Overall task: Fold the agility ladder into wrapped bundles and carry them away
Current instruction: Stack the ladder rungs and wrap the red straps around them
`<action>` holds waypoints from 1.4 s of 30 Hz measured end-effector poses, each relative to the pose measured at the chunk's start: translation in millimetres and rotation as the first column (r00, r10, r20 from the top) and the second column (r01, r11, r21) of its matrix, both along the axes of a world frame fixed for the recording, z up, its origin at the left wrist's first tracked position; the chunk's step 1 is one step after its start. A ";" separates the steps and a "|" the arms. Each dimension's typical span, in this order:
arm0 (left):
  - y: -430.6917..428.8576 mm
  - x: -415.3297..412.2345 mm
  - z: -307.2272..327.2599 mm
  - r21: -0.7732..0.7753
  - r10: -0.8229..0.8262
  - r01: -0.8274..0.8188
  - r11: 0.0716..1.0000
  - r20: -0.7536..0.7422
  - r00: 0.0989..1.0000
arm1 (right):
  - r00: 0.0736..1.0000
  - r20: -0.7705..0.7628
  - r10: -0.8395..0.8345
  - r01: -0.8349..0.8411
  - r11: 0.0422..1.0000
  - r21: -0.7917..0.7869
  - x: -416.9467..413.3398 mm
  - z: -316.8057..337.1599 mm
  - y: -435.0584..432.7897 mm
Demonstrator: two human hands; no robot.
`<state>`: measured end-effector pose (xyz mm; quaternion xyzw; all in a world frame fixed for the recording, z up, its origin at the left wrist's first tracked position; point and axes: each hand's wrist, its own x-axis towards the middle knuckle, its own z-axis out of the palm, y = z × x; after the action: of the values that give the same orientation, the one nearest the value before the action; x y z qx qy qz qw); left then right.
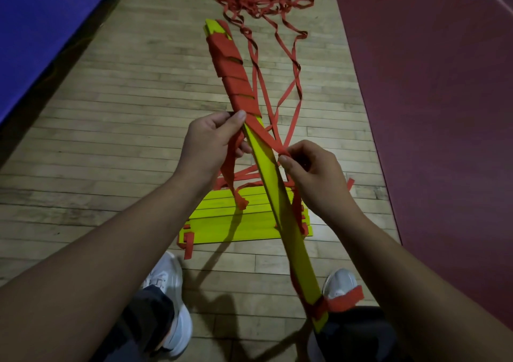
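I see the left hand (209, 142) curled round the yellow rung bundle (263, 162), just below its wrapped upper half. The right hand (313, 173) pinches the red strap (288, 137) at the bundle's edge. The bundle is held tilted above the wood floor (111, 139). A second rung stack (216, 223) lies flat beneath it, and a loose strap tangle (263, 1) lies farther out.
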<state>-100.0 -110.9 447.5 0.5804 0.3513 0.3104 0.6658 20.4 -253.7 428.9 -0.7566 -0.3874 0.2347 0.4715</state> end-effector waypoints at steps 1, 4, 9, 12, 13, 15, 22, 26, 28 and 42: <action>-0.5 0.0 -0.1 0.002 0.008 -0.008 1.000 -0.004 1.000 | 1.000 0.001 -0.003 0.003 1.000 0.018 0.0 -0.4 -0.5; -1.2 -0.2 0.9 0.006 0.052 -0.051 0.999 -0.017 0.999 | 0.995 -0.095 0.033 -0.029 0.999 0.039 -2.7 6.3 -1.6; 3.6 -1.3 0.1 0.017 0.120 -0.119 0.993 -0.068 0.990 | 0.929 -0.351 0.114 -0.112 0.993 0.025 -4.9 0.8 -3.1; 5.6 -0.3 -0.3 -0.036 0.104 -0.105 0.994 -0.040 0.994 | 0.915 -0.395 0.085 -0.076 0.996 0.039 -7.4 -4.6 -1.8; 5.7 0.2 -0.2 -0.054 0.099 -0.100 0.994 -0.024 0.995 | 0.913 -0.402 0.071 -0.058 0.997 0.045 -8.0 -5.6 -1.2; 6.1 1.2 0.0 -0.091 0.100 -0.100 0.991 0.005 0.995 | 0.900 -0.432 0.056 -0.041 0.998 0.044 -9.1 -7.0 -0.3; 18.0 -0.5 -2.1 -0.273 0.159 -0.127 0.954 0.102 0.982 | 0.845 -0.534 0.028 -0.004 0.999 0.046 -15.2 -4.1 1.4; 20.8 -2.2 -3.2 -0.223 0.092 -0.069 0.972 0.094 0.991 | 0.841 -0.540 0.029 0.014 0.997 0.075 -12.4 -3.6 3.0; 21.5 -2.9 -2.7 -0.214 0.076 -0.052 0.975 0.104 0.992 | 0.837 -0.545 0.045 0.006 0.996 0.092 -11.1 -3.3 2.3; 26.9 -6.8 -1.8 0.141 0.014 0.011 0.990 -0.181 0.983 | 0.955 -0.292 0.046 -0.012 0.993 0.116 -3.3 1.0 -3.8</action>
<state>-106.8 -84.0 445.7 0.6518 0.3881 0.2808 0.5879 17.1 -257.5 429.9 -0.6796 -0.3369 0.3292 0.5624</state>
